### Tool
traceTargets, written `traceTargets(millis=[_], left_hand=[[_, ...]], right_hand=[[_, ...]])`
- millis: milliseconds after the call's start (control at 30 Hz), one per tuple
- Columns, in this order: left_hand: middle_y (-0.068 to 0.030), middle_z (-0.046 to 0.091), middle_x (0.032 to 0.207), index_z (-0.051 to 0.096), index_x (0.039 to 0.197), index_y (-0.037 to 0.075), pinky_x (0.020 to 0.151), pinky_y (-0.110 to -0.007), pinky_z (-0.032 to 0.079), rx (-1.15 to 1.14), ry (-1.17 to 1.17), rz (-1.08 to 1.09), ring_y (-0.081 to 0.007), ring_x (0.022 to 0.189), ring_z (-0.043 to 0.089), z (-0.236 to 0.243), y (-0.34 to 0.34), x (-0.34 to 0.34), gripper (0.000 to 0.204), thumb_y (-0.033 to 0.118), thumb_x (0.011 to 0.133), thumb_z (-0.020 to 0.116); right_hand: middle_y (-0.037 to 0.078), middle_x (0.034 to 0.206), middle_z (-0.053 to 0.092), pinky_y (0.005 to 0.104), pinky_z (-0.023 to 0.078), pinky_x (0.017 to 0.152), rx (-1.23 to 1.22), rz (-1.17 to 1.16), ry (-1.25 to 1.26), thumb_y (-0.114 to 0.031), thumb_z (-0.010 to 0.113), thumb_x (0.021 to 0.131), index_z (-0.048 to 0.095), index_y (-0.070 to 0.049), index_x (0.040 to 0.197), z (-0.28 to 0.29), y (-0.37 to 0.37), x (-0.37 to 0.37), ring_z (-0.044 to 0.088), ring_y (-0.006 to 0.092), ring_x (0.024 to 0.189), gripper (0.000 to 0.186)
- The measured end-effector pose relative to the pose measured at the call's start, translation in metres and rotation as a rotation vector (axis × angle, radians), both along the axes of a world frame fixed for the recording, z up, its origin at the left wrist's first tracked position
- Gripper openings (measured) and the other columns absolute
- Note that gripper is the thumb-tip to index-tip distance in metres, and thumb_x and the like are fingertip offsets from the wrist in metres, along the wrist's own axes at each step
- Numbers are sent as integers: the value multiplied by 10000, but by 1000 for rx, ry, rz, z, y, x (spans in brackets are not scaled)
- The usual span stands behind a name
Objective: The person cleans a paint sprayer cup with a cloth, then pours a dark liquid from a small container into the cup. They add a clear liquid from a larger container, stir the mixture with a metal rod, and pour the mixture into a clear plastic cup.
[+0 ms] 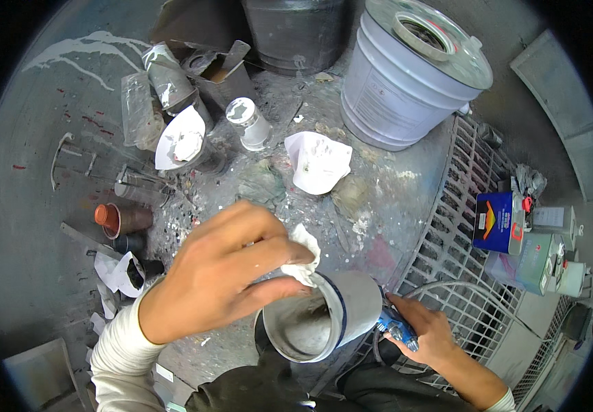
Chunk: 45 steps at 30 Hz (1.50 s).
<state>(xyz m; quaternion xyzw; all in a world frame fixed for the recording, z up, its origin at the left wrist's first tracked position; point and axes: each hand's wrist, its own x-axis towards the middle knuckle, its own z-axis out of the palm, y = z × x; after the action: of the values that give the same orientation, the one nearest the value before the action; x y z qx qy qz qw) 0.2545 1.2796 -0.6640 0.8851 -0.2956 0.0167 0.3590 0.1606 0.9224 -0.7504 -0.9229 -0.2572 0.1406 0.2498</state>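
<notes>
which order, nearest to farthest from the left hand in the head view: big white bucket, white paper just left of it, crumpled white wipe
1. crumpled white wipe: in the left hand
2. white paper: ahead, slightly right
3. big white bucket: farther ahead, right

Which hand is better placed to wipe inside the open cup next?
Probably the left hand: it pinches crumpled white paper by the cup, while the right hand grips the blue spray gun.
</notes>
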Motion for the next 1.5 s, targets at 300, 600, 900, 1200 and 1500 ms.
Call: traceTargets(millis=[300,600,900,1200,1500], left_hand=[[-75,721,982,761,1068,18,721,-308,579,87,-298,-162,-219,853,692,-11,-6,-13,320,198,805,779],[-102,676,1001,676,930,24,796,-308,616,24,-465,-481,-224,884,687,-8,-14,-7,179,171,827,686],[-64,684,875,649,863,47,695,-317,526,-215,351,2,-192,769,668,-27,-11,-6,257,32,715,858],[-19,679,796,586,865,54,645,-263,513,-698,1070,246,-93,760,661,-75,-17,-36,248,136,901,818],[-90,665,923,518,870,102,692,-360,603,-1373,1419,292,-215,879,709,-92,-72,-69,210,4,941,690]], right_hand=[[128,1084,698,393,582,611,-15,-20,26,-264,796,773,567,-61,1409,0,1,-1,716,306,795,706],[124,1082,697,399,586,611,-32,23,24,-272,771,785,549,-94,1451,-4,-7,-4,717,307,782,725],[108,1145,686,386,590,621,-37,-103,-168,-214,772,737,619,-133,1401,-4,-17,-3,725,302,757,685],[122,1159,660,368,569,636,16,-291,-301,-318,636,864,643,-129,1389,-14,-37,9,696,276,716,559],[172,1168,625,378,564,697,-111,-413,-575,-19,697,738,614,-162,1440,-32,-42,35,675,313,844,721]])
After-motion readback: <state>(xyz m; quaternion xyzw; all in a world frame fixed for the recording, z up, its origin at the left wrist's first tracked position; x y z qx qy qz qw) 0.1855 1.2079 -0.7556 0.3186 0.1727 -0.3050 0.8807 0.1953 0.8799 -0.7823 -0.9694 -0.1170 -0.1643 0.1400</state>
